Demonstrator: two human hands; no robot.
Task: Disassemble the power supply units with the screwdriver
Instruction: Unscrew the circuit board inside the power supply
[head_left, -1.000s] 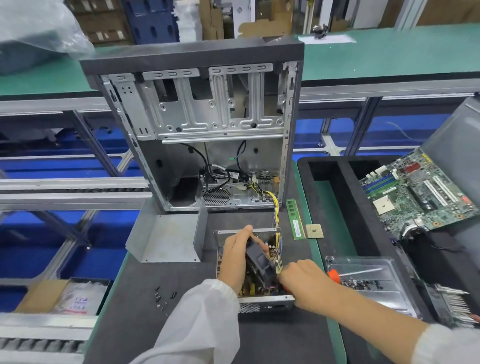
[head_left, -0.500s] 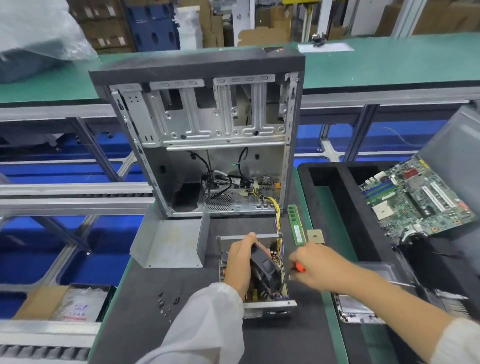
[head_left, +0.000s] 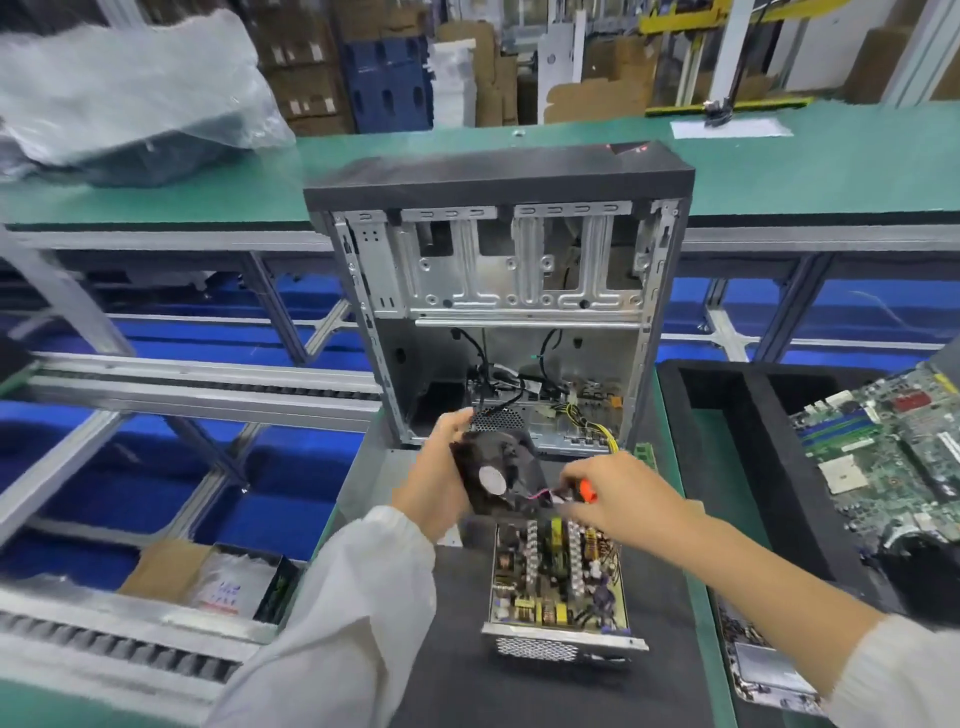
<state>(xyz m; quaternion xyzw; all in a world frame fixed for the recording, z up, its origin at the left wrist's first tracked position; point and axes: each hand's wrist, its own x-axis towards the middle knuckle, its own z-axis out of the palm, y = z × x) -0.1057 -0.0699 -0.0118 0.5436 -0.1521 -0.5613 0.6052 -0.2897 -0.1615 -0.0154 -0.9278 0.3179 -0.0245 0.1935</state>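
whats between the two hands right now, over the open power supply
In the head view, the black fan sits between them: the left hand grips its left edge, lifted above the power supply, and the right hand holds the orange-handled screwdriver at the fan's right side.

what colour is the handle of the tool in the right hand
Orange-red, peeking out of the right hand on the screwdriver; the head view shows it.

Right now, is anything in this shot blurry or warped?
Head view: the right hand and its sleeve smear with motion blur; the fan in the left hand is soft; the wide lens bows the green bench edges; the computer case stays sharp.
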